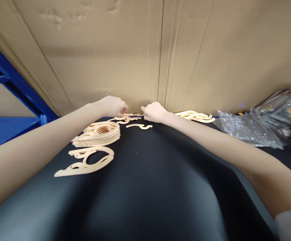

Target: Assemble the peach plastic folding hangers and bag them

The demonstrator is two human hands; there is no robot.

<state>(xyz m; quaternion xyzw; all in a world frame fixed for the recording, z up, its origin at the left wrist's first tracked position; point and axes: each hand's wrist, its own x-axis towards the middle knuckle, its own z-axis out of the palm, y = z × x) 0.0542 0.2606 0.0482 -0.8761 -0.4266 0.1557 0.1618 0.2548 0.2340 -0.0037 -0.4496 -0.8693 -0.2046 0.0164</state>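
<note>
At the far edge of the black table, my left hand (114,106) is bent down over several small cream hook-shaped plastic pieces (127,117), fingers curled together. Whatever it pinches, if anything, is hidden. Just to the right, my right hand (155,112) is closed with its knuckles up, and I cannot make out what is in it. A single wavy cream hook piece (139,126) lies in front of the hands. Below my left forearm is a stack of cream folding plastic hangers (97,134). One more folded hanger (87,162) lies flat nearer to me.
Long curved cream plastic arms (194,116) lie in a pile beyond my right forearm. Crumpled clear plastic bags (251,129) are at the right. A tall cardboard wall (110,50) rises behind the black tabletop (140,194), and a blue metal frame (22,83) stands left.
</note>
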